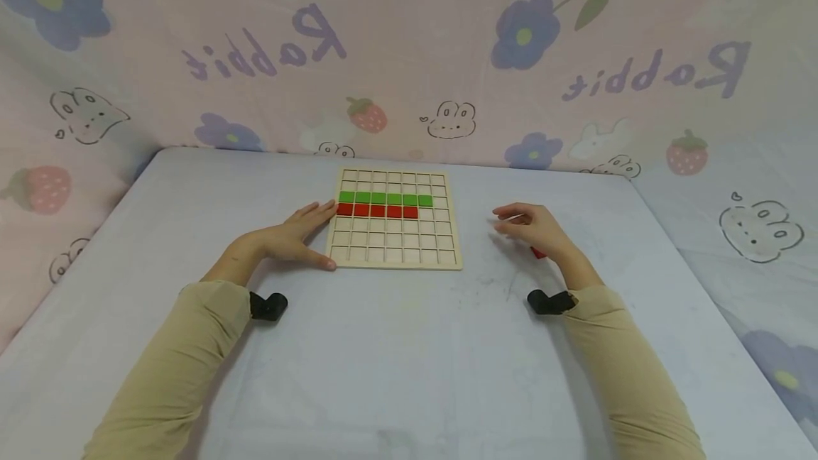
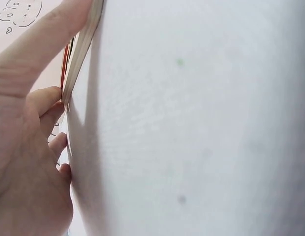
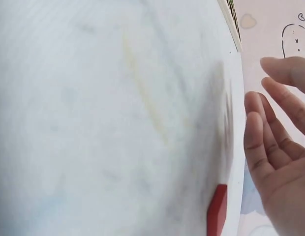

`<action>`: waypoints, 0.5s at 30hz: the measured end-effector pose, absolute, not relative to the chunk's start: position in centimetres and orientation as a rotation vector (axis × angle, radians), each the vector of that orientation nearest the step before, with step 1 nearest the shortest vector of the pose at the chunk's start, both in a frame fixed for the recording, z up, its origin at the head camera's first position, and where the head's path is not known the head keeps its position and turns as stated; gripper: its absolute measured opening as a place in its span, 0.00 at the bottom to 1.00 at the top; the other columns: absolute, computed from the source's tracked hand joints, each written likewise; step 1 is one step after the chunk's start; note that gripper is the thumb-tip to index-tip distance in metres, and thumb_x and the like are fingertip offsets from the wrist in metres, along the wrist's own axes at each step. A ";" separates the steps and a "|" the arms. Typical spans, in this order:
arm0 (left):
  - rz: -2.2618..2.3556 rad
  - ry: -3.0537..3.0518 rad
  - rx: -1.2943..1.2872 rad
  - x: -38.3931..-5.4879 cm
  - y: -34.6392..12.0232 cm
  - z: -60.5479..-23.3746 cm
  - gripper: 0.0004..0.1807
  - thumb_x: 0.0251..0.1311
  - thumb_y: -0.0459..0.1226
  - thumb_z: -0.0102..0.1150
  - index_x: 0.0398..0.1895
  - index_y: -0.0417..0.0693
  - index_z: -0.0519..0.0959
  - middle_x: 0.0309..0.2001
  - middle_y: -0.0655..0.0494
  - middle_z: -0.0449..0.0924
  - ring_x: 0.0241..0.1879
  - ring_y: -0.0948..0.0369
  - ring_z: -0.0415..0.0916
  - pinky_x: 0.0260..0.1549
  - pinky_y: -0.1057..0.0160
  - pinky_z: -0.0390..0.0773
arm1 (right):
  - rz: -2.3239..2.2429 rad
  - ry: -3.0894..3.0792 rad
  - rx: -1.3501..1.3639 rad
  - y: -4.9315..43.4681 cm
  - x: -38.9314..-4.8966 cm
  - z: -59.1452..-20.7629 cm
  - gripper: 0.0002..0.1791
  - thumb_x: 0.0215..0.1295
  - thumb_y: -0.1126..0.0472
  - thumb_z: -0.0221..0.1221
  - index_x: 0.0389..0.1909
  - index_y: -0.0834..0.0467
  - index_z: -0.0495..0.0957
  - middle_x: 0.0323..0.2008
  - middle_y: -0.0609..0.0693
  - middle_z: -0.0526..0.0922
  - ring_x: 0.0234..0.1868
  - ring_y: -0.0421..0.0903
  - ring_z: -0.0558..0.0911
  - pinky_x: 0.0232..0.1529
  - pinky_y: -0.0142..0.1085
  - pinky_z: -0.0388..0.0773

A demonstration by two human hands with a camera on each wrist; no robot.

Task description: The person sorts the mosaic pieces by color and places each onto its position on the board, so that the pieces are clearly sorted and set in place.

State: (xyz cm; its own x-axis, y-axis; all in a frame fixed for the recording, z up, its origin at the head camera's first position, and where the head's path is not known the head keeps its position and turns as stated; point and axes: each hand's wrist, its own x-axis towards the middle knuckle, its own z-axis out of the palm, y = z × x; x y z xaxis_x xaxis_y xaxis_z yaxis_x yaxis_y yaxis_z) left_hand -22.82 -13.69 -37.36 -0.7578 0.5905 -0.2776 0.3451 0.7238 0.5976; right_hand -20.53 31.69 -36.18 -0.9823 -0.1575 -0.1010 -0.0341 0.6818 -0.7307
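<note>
A pale wooden grid board [image 1: 393, 267] lies flat on the table, with a row of several green square tiles [image 1: 378, 199] and, just below it, a row of several red square tiles [image 1: 378, 211]. My left hand [image 1: 290, 236] touches the board's left side, fingers spread, thumb at the near corner; the left wrist view shows the thumb against the board's edge [image 2: 83, 54]. To the right of the board my right hand [image 1: 530, 226] hovers over the table, fingers loosely bent and holding nothing. Below it lies a loose red tile [image 3: 217, 211], partly hidden by the hand in the head view.
The white-covered table [image 1: 409, 368] spreads around the board. A printed cloth [image 1: 409, 55] with rabbits and flowers hangs behind it and at the sides. Both wrists, in beige sleeves [image 1: 166, 360], carry black camera mounts [image 1: 268, 307].
</note>
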 end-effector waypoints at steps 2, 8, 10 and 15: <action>0.731 2.471 0.719 -22.8 -13.7 -37.3 0.64 0.46 0.57 0.70 0.77 0.47 0.39 0.78 0.50 0.30 0.75 0.45 0.21 0.68 0.34 0.30 | -1.181 2.737 -0.152 31.9 -20.5 -36.2 0.25 0.65 0.54 0.61 0.60 0.60 0.74 0.60 0.60 0.76 0.51 0.51 0.79 0.42 0.32 0.77; 0.735 2.468 0.716 -22.8 -13.7 -37.3 0.64 0.46 0.57 0.70 0.77 0.47 0.39 0.78 0.50 0.30 0.75 0.45 0.21 0.68 0.34 0.30 | -1.196 2.727 -0.134 32.7 -20.0 -36.2 0.25 0.65 0.53 0.61 0.60 0.59 0.74 0.59 0.60 0.76 0.51 0.50 0.79 0.40 0.32 0.78; 0.737 2.468 0.713 -22.8 -13.7 -37.3 0.64 0.46 0.57 0.70 0.77 0.48 0.39 0.78 0.51 0.29 0.75 0.46 0.21 0.68 0.34 0.30 | -1.202 2.724 -0.132 33.0 -19.9 -36.2 0.25 0.65 0.52 0.61 0.60 0.59 0.74 0.59 0.61 0.76 0.51 0.49 0.79 0.40 0.32 0.79; 0.730 2.474 0.713 -22.8 -13.6 -37.4 0.64 0.46 0.57 0.70 0.77 0.49 0.39 0.78 0.52 0.29 0.75 0.46 0.21 0.68 0.34 0.31 | -1.206 2.731 -0.138 33.8 -19.6 -36.4 0.26 0.65 0.54 0.61 0.61 0.62 0.73 0.60 0.62 0.75 0.47 0.37 0.79 0.39 0.31 0.79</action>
State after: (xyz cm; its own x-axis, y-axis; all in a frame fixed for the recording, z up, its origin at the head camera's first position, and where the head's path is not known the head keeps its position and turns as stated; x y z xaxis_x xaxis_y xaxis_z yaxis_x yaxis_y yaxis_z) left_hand -22.80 -13.58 -37.36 -0.7592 0.5889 -0.2771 0.3440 0.7245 0.5974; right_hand -19.60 33.81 -36.39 -0.9842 -0.1449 -0.1018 -0.0223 0.6719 -0.7403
